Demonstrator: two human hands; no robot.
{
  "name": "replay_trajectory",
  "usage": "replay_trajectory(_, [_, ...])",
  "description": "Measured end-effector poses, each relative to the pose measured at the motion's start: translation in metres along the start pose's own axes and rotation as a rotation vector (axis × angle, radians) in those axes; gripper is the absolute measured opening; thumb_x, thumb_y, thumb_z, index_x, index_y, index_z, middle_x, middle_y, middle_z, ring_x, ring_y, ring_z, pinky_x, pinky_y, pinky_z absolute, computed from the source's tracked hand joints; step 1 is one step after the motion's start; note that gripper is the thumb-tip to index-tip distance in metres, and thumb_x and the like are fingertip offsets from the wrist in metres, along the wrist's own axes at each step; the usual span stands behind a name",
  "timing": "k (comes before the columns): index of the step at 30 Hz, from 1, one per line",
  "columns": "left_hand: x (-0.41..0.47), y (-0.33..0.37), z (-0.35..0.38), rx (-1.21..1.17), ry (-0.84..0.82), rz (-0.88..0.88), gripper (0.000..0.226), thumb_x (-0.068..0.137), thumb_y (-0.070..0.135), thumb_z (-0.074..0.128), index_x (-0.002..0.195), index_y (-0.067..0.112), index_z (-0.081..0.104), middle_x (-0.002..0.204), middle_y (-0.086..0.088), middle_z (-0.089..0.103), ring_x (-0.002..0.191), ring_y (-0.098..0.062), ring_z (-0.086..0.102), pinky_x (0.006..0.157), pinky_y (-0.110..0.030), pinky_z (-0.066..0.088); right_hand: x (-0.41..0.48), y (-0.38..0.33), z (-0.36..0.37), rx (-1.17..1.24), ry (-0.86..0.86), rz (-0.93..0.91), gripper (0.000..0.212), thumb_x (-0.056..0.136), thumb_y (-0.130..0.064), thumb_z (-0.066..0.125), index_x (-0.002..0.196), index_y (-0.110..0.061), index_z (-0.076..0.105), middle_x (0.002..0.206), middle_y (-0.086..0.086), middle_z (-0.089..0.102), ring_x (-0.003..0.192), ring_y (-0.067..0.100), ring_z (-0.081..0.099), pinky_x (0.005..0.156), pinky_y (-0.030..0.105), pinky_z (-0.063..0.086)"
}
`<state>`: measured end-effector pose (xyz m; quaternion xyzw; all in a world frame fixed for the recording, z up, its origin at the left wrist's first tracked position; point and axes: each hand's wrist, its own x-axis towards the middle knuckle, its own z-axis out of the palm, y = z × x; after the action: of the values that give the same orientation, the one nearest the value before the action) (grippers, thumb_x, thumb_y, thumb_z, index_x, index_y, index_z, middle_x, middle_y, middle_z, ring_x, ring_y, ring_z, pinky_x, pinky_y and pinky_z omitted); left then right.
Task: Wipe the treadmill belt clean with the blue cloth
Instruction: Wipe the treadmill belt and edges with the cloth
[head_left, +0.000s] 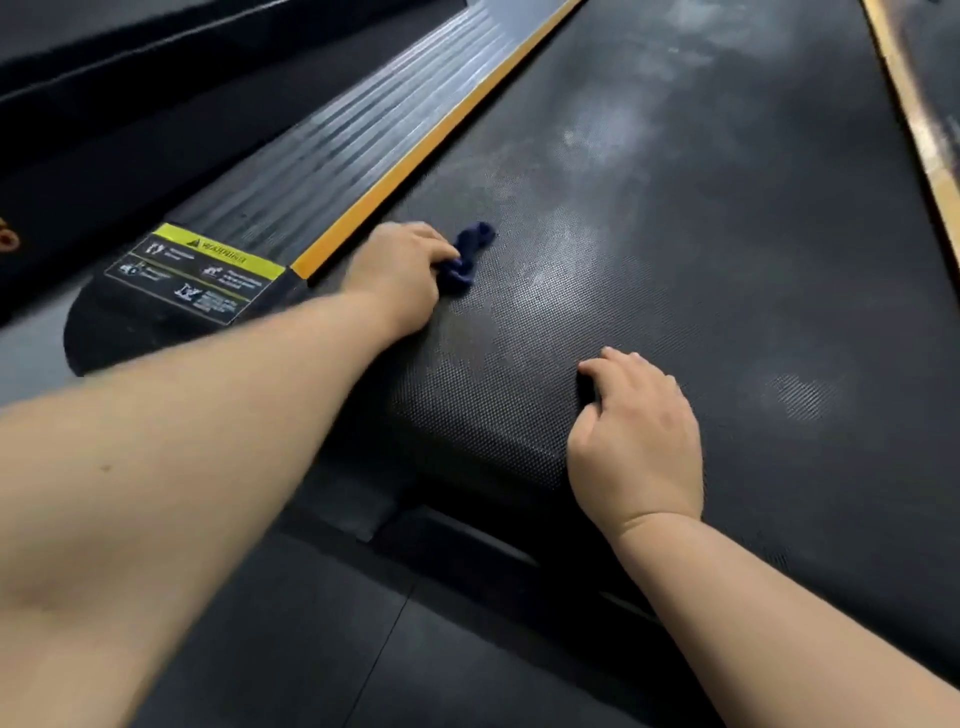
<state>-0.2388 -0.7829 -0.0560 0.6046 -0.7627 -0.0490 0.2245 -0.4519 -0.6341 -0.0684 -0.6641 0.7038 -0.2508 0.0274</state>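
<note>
From the head camera, my left hand pinches the bunched cloth on the belt, near its left edge. My right hand rests there with fingers loosely bent, holding nothing. The cloth looks soft and light, so I'd grip it as a wad. The textured belt will likely drag it.

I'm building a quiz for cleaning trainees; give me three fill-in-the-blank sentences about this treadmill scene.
The left hand grips a crumpled cloth whose colour is ____.
The right hand rests on the black textured treadmill belt and holds ____.
The yellow-and-black warning label lies to the ____ of the cloth.
Missing words: blue; nothing; left.
</note>
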Motion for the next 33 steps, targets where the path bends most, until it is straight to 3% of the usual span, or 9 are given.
replay_trajectory(2, [-0.015,0.026,0.004,-0.075,0.016,0.051,0.036,0.077,0.012,0.048,0.099,0.019,0.075,0.107,0.001,0.069,0.104,-0.024,0.060,0.091,-0.032,0.046,0.001,-0.001,0.001,0.002,0.010,0.004,0.046,0.078,-0.018,0.037,0.116,-0.016,0.064,0.132,0.003,0.056,0.131,0.024,0.043,0.114,0.041,0.022])
replay_trajectory(5, [-0.069,0.060,0.001,-0.188,-0.138,0.423,0.036,0.073,0.009,0.051,0.098,0.020,0.075,0.103,0.004,0.070,0.097,-0.016,0.056,0.091,-0.025,0.042,0.001,0.001,0.004,-0.032,0.065,-0.010,0.042,0.074,-0.017,0.041,0.107,-0.013,0.067,0.123,0.007,0.063,0.122,0.030,0.052,0.107,0.047,0.034])
replay_trajectory(7, [-0.069,0.055,-0.005,-0.145,-0.198,0.499,0.038,0.075,0.008,0.051,0.103,0.020,0.074,0.108,0.005,0.068,0.100,-0.018,0.055,0.090,-0.028,0.043,0.001,0.000,0.004,-0.034,0.060,-0.010,0.040,0.075,-0.017,0.042,0.106,-0.012,0.067,0.122,0.007,0.063,0.120,0.030,0.053,0.106,0.048,0.035])
replay_trajectory(13, [0.017,-0.008,0.003,0.102,-0.034,-0.018,0.034,0.088,0.005,0.053,0.115,0.020,0.068,0.123,0.001,0.062,0.117,-0.025,0.052,0.097,-0.038,0.044,0.001,0.002,0.003,-0.012,0.034,-0.007,0.048,0.078,-0.021,0.033,0.114,-0.016,0.064,0.130,0.003,0.058,0.128,0.024,0.046,0.113,0.042,0.025])
replay_trajectory(22, [-0.084,0.003,-0.032,0.181,-0.097,0.399,0.043,0.082,0.017,0.036,0.107,0.012,0.071,0.107,-0.005,0.069,0.090,-0.029,0.062,0.082,-0.032,0.050,0.001,0.002,0.003,0.001,0.052,-0.025,0.043,0.078,-0.017,0.036,0.108,-0.011,0.067,0.124,0.008,0.062,0.123,0.030,0.051,0.109,0.048,0.032])
replay_trajectory(24, [-0.040,-0.009,-0.032,0.283,-0.092,0.302,0.041,0.083,0.012,0.038,0.109,0.016,0.069,0.113,-0.005,0.066,0.098,-0.031,0.060,0.085,-0.035,0.046,0.002,0.002,0.004,0.008,0.069,-0.030,0.051,0.077,-0.022,0.029,0.108,-0.012,0.067,0.124,0.007,0.062,0.123,0.030,0.051,0.110,0.047,0.030])
replay_trajectory(28, [-0.005,-0.010,-0.021,0.198,-0.113,-0.167,0.040,0.091,0.008,0.049,0.126,0.025,0.060,0.134,-0.001,0.054,0.122,-0.028,0.049,0.097,-0.037,0.043,0.003,0.003,0.006,0.026,0.086,-0.031,0.042,0.076,-0.017,0.038,0.106,-0.012,0.067,0.123,0.007,0.062,0.123,0.030,0.051,0.109,0.046,0.030])
replay_trajectory(30, [-0.034,0.000,-0.024,0.068,-0.081,-0.116,0.040,0.092,0.008,0.050,0.128,0.021,0.059,0.139,0.002,0.051,0.132,-0.022,0.041,0.107,-0.030,0.032,0.003,0.003,0.007,0.041,0.072,-0.032,0.037,0.075,-0.016,0.043,0.103,-0.013,0.068,0.121,0.007,0.063,0.120,0.031,0.052,0.107,0.047,0.034])
replay_trajectory(33, [-0.070,0.015,-0.049,-0.176,-0.275,-0.016,0.056,0.092,0.002,0.043,0.140,0.030,0.042,0.149,0.016,0.027,0.145,-0.012,0.008,0.119,-0.036,0.003,0.003,0.002,0.004,0.026,0.073,-0.030,0.033,0.081,-0.024,0.041,0.099,-0.013,0.067,0.115,0.005,0.064,0.115,0.030,0.053,0.103,0.047,0.039])
